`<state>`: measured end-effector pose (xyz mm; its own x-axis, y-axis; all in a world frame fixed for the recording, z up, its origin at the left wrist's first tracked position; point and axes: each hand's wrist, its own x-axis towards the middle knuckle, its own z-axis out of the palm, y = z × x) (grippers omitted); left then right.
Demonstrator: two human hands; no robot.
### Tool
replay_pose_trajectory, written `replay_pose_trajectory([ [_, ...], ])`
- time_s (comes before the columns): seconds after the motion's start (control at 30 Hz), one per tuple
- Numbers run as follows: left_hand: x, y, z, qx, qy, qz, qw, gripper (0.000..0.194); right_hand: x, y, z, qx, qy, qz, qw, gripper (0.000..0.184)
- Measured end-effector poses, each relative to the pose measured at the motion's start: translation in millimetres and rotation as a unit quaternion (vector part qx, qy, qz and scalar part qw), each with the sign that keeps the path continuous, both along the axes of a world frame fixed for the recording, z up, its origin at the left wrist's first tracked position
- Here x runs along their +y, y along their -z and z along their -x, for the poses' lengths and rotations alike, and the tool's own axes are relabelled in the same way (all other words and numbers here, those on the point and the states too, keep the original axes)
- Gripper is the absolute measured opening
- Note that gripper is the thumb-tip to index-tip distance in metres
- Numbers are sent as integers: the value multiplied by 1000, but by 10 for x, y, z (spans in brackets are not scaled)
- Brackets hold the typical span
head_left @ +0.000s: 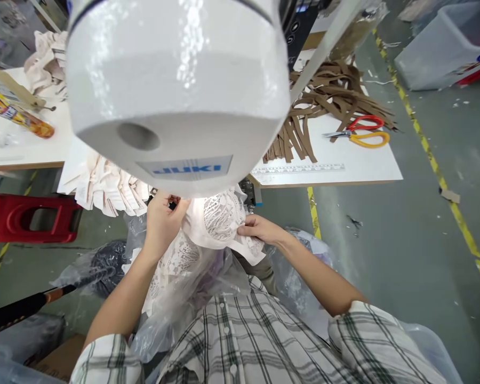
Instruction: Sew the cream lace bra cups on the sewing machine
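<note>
Under the head of a white sewing machine [176,90] lies a pale pink lace bra piece [222,216]. My left hand [164,221] pinches its left edge close to the machine, with thumb and fingers pressed together. At the right side, my right hand [260,229] grips the lace between thumb and fingers. The needle area is hidden behind the machine head. More lace pieces [180,258] hang below, over a clear plastic bag [164,325] on my lap.
Brown fabric strips [332,90] and scissors with red and yellow handles [360,132] lie on the right tabletop [368,165]. Pale fabric strips [108,184] hang at the left table edge. A red stool [32,218] stands left; a clear bin [436,53] sits far right.
</note>
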<state>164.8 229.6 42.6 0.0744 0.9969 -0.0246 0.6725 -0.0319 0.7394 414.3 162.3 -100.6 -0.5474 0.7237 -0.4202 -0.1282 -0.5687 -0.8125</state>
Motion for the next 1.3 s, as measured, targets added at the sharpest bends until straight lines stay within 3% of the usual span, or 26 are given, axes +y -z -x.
replay_pose_trajectory([
  [0.17, -53, 11, 80, 45, 19, -42, 998, 13, -102, -142, -90, -30, 50, -25, 998, 54],
  [0.3, -197, -21, 126, 69, 21, -119, 990, 13, -106, -355, -253, -89, 29, -112, 989, 48],
  [0.37, -335, -98, 41, 88, 56, -180, 978, 11, -93, -497, -309, -124, 17, -167, 978, 48],
  [0.43, -503, -202, -124, 83, 148, -247, 954, 13, -86, -690, -319, -142, -1, -238, 961, 46],
  [0.53, -704, -327, -404, 44, 361, -286, 887, 30, -114, -1066, -248, -122, -78, -352, 925, 41],
  [0.6, -737, -350, -503, 44, 458, -219, 860, 37, -147, -1315, -178, -105, -158, -408, 893, 34],
  [0.63, -716, -343, -507, 57, 481, -155, 861, 40, -156, -1419, -148, -105, -191, -421, 881, 30],
  [0.7, -614, -314, -427, 72, 472, -15, 878, 40, -137, -1556, -107, -124, -216, -414, 876, 22],
  [0.77, -465, -295, -273, 64, 415, 74, 905, 44, -51, -1591, -84, -187, -172, -390, 885, 23],
  [0.87, -234, -314, -53, 31, 279, 119, 953, 42, 188, -1492, -36, -277, -96, -403, 867, 22],
  [0.93, -108, -332, 24, 22, 197, 136, 971, 38, 367, -1388, 20, -289, -82, -415, 859, 23],
  [1.07, 77, -276, 46, 27, 115, 113, 987, 45, 612, -1282, 126, -281, -56, -335, 897, 28],
  [1.17, 182, -189, 36, 6, 125, 48, 991, 36, 688, -1318, 148, -278, -34, -293, 914, 28],
  [1.3, 291, -114, 28, -42, 153, -14, 987, 17, 752, -1359, 133, -288, -13, -284, 914, 29],
])
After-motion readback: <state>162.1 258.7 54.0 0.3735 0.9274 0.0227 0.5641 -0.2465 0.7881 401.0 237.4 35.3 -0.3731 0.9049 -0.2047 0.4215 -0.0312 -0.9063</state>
